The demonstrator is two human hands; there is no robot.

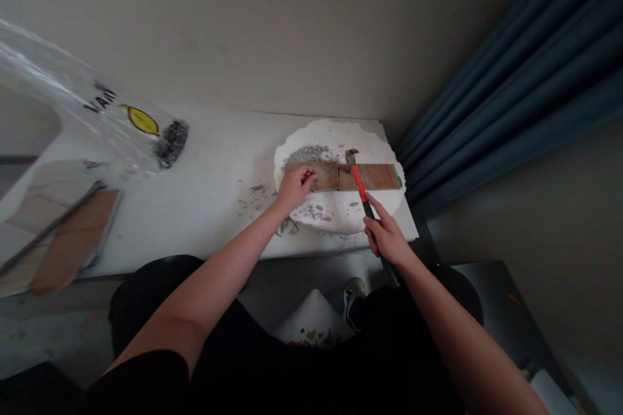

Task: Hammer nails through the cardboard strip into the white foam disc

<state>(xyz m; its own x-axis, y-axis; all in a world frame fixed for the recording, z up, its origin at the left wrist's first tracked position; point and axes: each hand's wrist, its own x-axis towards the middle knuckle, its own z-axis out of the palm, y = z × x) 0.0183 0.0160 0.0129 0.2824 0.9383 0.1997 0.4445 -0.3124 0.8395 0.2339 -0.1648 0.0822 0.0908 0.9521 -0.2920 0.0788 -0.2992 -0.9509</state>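
My right hand [384,233] is wrapped round the black grip of a hammer [358,180] with a red shaft. The hammer's metal head is over a flat brown strip [372,176], near a dark line that crosses it. My left hand [294,185] rests at the strip's left part, thumb and fingers pinched together; anything between them is too small to make out. Beneath the strip lies a white round mat [335,207] with an uneven edge. Grey crumbs and chips [309,154] are scattered on the mat, mostly around my left hand.
The white table [195,207] stands against a wall. A clear plastic bag [141,120] with dark bits in its end is at the left, near a brown board [78,240] and a long dark bar [53,227]. Blue curtains [511,78] hang at the right.
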